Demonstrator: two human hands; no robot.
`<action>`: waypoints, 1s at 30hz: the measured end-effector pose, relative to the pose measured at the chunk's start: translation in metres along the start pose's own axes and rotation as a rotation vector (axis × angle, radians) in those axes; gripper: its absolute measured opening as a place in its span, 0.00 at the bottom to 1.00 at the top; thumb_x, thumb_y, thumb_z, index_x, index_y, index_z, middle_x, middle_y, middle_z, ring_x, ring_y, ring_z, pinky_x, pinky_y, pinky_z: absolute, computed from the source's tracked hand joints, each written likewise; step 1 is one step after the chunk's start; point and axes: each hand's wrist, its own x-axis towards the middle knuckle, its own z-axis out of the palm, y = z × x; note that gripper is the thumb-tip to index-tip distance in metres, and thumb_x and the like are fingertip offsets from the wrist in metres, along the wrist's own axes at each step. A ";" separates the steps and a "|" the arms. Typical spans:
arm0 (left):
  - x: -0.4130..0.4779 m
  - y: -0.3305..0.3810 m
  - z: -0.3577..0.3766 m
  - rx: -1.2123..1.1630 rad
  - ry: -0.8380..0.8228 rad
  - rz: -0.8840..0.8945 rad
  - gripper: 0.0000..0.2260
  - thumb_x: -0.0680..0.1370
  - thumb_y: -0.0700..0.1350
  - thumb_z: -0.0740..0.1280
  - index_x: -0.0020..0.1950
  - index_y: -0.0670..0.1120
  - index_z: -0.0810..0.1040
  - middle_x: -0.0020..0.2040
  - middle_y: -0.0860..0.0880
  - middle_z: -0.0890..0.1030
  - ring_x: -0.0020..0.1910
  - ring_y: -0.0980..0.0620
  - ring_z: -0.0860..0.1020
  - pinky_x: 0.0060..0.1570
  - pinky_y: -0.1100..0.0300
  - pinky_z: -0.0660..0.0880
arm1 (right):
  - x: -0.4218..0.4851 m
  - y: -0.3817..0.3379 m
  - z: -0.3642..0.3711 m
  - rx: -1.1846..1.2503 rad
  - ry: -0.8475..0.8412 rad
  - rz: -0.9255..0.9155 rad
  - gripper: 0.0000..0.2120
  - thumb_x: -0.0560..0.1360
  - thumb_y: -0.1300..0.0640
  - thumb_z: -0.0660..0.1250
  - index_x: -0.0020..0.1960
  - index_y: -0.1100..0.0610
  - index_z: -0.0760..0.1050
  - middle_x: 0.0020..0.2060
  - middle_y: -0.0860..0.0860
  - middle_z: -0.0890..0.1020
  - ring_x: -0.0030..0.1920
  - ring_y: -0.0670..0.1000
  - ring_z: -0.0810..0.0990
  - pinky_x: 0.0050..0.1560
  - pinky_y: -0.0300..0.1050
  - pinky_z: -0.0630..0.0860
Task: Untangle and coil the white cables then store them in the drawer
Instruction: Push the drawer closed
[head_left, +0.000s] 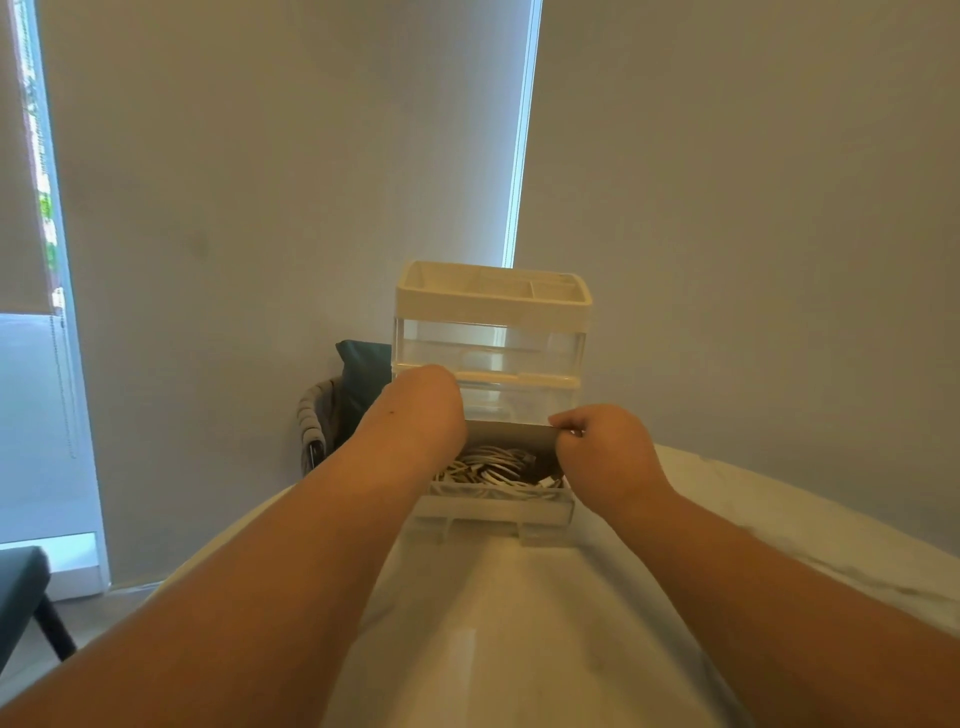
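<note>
Closest to the camera, two bare forearms reach out over the white table (519, 623), which carries no loose cable in view. Just beyond, the bottom drawer (493, 512) of a small organizer stands pulled out toward the person, and the white cables (493, 467) lie inside it in looped bundles, apparently already coiled and stowed. How neatly they are coiled cannot be judged, since the arms cover part of the drawer. The right hand (602, 452) sits at the drawer's right side with its fingers curled. Thumb and forefinger are closed together and appear to pinch the top of the drawer's right wall. The left hand (421, 410) is bent at the wrist against the left front of the organizer (493, 306), its fingers hidden behind the back of the hand, so its grip cannot be told. It seems to be steadying the unit. The upper clear drawers are closed. The untangling and coiling therefore look finished, and what seems left is a last tuck of the cables and pushing the drawer shut. Behind the organizer are a dark cushion (363, 384) on a woven chair and pale roller blinds (260, 156).
</note>
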 end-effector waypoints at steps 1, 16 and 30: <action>-0.002 0.000 0.002 0.003 0.024 -0.004 0.19 0.77 0.41 0.68 0.68 0.42 0.73 0.48 0.46 0.72 0.47 0.49 0.71 0.53 0.54 0.72 | -0.002 0.002 0.000 0.016 0.008 0.006 0.16 0.80 0.63 0.60 0.64 0.56 0.80 0.60 0.52 0.81 0.50 0.45 0.75 0.56 0.37 0.70; -0.031 -0.007 0.022 -0.170 0.039 0.154 0.11 0.77 0.46 0.67 0.58 0.47 0.80 0.46 0.49 0.79 0.45 0.52 0.78 0.43 0.60 0.73 | -0.024 0.009 0.005 -0.005 -0.043 -0.065 0.11 0.80 0.53 0.65 0.46 0.52 0.85 0.35 0.47 0.81 0.35 0.46 0.77 0.30 0.30 0.67; -0.014 -0.005 0.040 -0.106 0.096 0.081 0.14 0.74 0.46 0.73 0.59 0.47 0.78 0.49 0.48 0.78 0.50 0.49 0.77 0.60 0.52 0.76 | -0.002 0.008 0.009 -0.213 -0.198 0.009 0.10 0.75 0.51 0.73 0.55 0.50 0.85 0.49 0.48 0.84 0.46 0.47 0.77 0.52 0.41 0.75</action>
